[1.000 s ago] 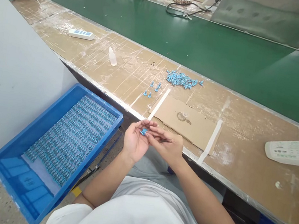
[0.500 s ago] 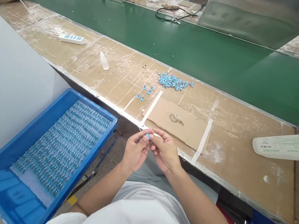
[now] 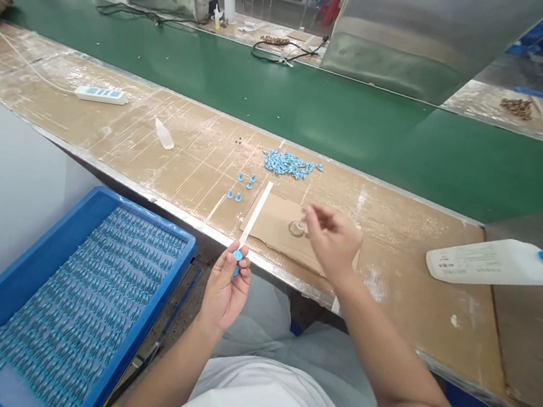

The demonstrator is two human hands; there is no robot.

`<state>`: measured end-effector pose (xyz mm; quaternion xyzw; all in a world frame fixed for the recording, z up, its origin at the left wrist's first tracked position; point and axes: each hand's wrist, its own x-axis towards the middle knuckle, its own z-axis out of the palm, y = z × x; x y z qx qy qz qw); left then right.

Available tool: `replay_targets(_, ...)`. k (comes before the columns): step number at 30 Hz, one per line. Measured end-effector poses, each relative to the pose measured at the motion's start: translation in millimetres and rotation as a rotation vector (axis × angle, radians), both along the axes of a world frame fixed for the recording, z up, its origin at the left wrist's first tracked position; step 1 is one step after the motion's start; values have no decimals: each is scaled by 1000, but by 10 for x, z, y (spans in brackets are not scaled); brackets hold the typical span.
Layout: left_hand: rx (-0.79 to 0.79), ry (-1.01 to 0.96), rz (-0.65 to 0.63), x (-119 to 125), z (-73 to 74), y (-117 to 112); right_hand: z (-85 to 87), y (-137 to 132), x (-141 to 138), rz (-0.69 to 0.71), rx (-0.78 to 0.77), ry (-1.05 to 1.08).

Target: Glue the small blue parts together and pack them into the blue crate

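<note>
My left hand [image 3: 226, 289] is closed in a pinch on a small blue plastic part [image 3: 238, 255], held just below the bench edge. My right hand [image 3: 331, 237] is over the cardboard sheet [image 3: 273, 227] on the bench, motion-blurred, fingers loosely spread and seemingly holding nothing. Beyond it lies a heap of blue parts [image 3: 287, 163]. Several single blue parts [image 3: 241, 186] stand on the bench to its left. A blue tray [image 3: 18, 282] at my lower left holds rows of several blue parts.
A white bottle with a blue cap [image 3: 490, 261] lies on its side at right. A small clear bottle [image 3: 164, 134] and a white power strip [image 3: 101, 94] lie further left. A green conveyor belt [image 3: 364, 122] runs behind the bench.
My hands have parted: the right one went from the left hand up over the cardboard, while the left kept the blue part. The camera tilted up.
</note>
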<state>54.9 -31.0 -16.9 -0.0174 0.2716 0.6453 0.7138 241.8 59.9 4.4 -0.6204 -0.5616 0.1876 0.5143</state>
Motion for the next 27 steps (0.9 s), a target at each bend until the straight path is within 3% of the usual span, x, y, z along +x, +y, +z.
replay_targets(2,-13,15,12,-49,-28,20,-151,546,335,-47,6,-108)
replay_targets(5,-40,31,8,-83,-50,25,-361,1260,720,-119,-168,-228)
replay_targets(9,-68,51,-16,-79,-68,13,-476,1768,875,-174,-352,-378)
replay_targets(14,-91,67,-24,-71,-107,20,-465,2033,832,-239,-526,-428)
replay_targets(20,-102,96,-27,-75,-131,20,-484,2231,858,-236,-540,-396)
replay_targets(27,-119,90,-37,-59,-119,35,-486,2277,830,-174,-483,-362)
